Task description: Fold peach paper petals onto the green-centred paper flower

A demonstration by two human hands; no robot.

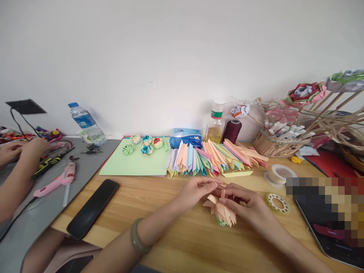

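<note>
Over the wooden table, my right hand [243, 201] grips a folded-paper flower [223, 213] with peach strips pointing outward and green paper underneath. Its thumb presses on the peach strips. My left hand [196, 192] is just left of it, thumb and fingers pinched together above the flower, close to the right fingertips. What lies between the left fingers is too small to make out. Behind both hands stand rows of folded paper strips [189, 159] in several colours. Several finished paper flowers [146, 150] sit on green paper sheets [119, 163] at the back left.
A black phone [93, 208] lies left; a tablet [327, 231] and tape rolls [277, 203] lie right. At the back are a tissue pack [186, 137], a bottle [214, 127], a thread spool [231, 131] and a basket [275, 146]. Another person's hands [31, 151] work near a pink glue gun [58, 181].
</note>
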